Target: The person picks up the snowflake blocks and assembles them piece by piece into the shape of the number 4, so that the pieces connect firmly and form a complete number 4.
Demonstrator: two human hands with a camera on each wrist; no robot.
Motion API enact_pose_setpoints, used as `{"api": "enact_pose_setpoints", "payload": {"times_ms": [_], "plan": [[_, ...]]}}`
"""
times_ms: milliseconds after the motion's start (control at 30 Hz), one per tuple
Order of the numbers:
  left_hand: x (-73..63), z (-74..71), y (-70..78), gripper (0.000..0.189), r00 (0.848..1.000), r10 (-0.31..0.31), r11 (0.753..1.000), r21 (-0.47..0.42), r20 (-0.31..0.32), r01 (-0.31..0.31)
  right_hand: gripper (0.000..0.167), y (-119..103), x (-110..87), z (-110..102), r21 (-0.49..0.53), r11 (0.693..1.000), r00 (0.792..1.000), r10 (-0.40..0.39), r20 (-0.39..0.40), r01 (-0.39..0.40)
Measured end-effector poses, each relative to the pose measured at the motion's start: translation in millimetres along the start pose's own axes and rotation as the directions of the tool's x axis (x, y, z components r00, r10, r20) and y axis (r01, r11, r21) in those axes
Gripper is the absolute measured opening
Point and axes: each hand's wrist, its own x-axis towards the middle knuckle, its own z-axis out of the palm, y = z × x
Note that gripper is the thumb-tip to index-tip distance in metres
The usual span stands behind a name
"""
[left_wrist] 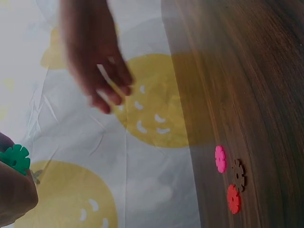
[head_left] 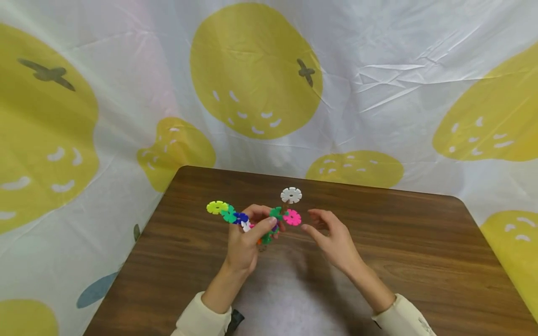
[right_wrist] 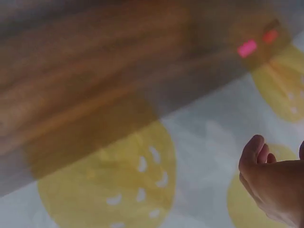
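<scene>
My left hand (head_left: 244, 249) grips a joined chain of notched plastic discs (head_left: 229, 214), with the thumb on top. To the left, the chain runs through white, dark blue and teal to a yellow disc (head_left: 216, 207). Right of the thumb, a pink disc (head_left: 292, 217) and a white disc (head_left: 291, 195) stick out; the fingers hide its middle. A green disc (left_wrist: 16, 157) shows at the left hand in the left wrist view. Just right of the pink disc, my right hand (head_left: 336, 240) hovers with loosely bent fingers and nothing in them.
Loose pink (left_wrist: 220, 159), brown (left_wrist: 239, 175) and red (left_wrist: 233, 199) discs lie on the wooden table (head_left: 420, 247) in the left wrist view. A white curtain (head_left: 357, 46) with yellow fruit prints hangs behind the table and along its sides.
</scene>
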Motion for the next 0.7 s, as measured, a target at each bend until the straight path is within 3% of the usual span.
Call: {"api": "enact_pose_setpoints", "payload": {"times_ms": [133,333,500,700], "plan": [[-0.1,1.7,2.0,0.024,1.0,0.003,1.0,-0.004,0.004,-0.003,0.047,19,-4.9,21,-0.069,0.997,0.998,-0.041,0.051,0.045],[-0.8,1.8,1.3,0.024,1.0,0.001,1.0,-0.012,0.007,-0.001,0.052,35,-8.5,46,-0.146,0.988,0.991,-0.023,0.134,0.043],[-2.1,2.0,0.3,0.024,1.0,-0.003,1.0,-0.01,-0.001,0.003,0.054,40,-5.6,59,-0.168,0.984,0.988,-0.031,0.153,0.057],[-3.4,3.1,-0.4,0.024,1.0,0.004,1.0,-0.016,-0.004,-0.004,0.045,42,5.2,71,-0.183,0.978,0.984,-0.068,0.165,0.098]]}}
